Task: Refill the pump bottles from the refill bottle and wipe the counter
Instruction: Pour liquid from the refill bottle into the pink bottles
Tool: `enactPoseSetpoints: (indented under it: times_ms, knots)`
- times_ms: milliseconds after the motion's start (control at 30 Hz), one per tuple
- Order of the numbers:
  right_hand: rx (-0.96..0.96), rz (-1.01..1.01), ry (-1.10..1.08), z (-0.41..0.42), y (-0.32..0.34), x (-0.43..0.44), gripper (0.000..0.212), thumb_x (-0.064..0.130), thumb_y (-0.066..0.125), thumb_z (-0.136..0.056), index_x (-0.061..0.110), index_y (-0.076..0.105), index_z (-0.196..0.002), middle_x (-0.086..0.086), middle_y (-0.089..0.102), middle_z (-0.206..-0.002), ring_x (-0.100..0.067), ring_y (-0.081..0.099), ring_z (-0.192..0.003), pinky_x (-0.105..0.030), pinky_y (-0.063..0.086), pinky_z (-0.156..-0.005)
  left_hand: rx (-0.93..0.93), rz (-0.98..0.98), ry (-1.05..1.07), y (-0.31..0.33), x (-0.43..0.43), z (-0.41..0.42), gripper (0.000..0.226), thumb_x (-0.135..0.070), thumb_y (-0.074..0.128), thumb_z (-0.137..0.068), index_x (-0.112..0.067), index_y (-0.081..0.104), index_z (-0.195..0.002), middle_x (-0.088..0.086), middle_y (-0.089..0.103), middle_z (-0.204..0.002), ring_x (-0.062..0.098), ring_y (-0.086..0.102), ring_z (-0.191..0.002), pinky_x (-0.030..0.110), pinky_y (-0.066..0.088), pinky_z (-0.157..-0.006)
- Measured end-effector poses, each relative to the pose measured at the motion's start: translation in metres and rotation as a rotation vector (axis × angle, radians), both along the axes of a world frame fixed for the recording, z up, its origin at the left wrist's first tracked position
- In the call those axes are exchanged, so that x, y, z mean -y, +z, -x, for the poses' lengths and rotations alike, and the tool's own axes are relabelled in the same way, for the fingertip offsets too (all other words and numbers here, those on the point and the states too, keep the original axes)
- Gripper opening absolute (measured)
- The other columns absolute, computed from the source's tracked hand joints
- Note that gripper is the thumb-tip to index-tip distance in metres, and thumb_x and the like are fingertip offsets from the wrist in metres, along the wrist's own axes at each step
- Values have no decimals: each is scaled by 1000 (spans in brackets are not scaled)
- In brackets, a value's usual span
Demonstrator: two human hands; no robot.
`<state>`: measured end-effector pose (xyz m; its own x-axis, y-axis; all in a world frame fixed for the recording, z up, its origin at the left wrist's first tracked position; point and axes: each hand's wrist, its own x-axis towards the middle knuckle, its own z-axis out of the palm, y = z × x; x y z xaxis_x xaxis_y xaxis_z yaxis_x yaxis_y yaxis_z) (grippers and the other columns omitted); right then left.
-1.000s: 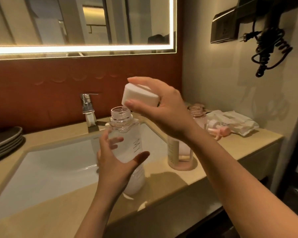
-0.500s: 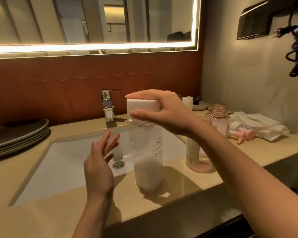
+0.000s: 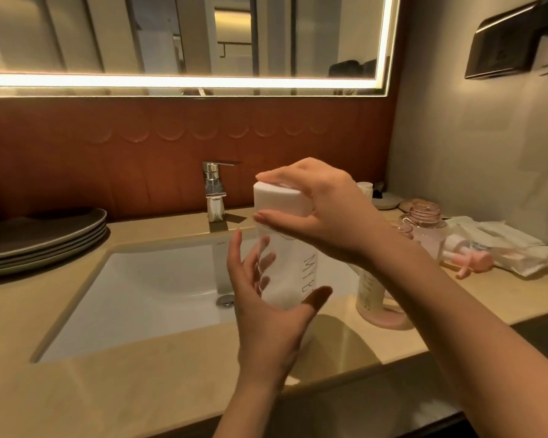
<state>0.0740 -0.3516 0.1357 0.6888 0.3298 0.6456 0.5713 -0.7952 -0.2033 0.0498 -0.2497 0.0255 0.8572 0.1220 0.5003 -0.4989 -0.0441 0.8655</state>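
**Two hands on one bottle, and the cap sits at the neck**

The right hand [image 3: 326,213] pinches the white cap [image 3: 277,200] from above, thumb on the near side and fingers over the top, right at the mouth of the refill bottle [image 3: 293,273]. The left hand [image 3: 266,314] wraps the clear body. Its fingers show through the wall and its thumb lies across the front.

The bottle stands at the front rim of the sink [image 3: 146,295]. Its base is hidden behind the left hand, so I can't say whether it rests on the counter [image 3: 140,390].

To do this well, I'd say hold the body steady and seat the cap square on the neck. A tilted cap could bind or go on crooked.

The bottle's long axis runs straight up, mouth to the ceiling, and its lettering reads down the side facing us.

Off to the right, an uncapped pink pump bottle [image 3: 427,235] stands well apart. Its pump head [image 3: 469,259] lies on the counter beside it.
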Motion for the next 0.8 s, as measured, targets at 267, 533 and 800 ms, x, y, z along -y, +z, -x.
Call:
enactPoseSetpoints:
  times_ms: [267, 533, 800]
  knots:
    - [-304, -16, 164, 11, 18, 9, 41, 45, 42, -94, 37, 44, -134, 10, 43, -140, 12, 36, -111, -6, 30, -89, -19, -92, 162, -20, 15, -17, 108, -57, 72, -53, -52, 1, -134, -18, 47, -125, 5, 51, -109, 20, 42, -84]
    - [-96, 167, -189, -1, 23, -2, 68, 85, 40, -62, 35, 55, -106, 6, 44, -99, -13, 37, -96, -29, 36, -83, -2, -73, 160, -23, 13, -21, 95, -60, 72, -51, -53, 14, -126, -28, 45, -115, 2, 52, -107, 17, 43, -85]
    - [208, -72, -101, 18, 41, 16, 57, 67, 36, -84, 19, 66, -77, 6, 62, -70, 0, 52, -60, -10, 37, -59, -7, -160, 206, -24, 13, -24, 103, -60, 71, -48, -44, 16, -133, -27, 43, -116, 1, 51, -108, 31, 48, -94]
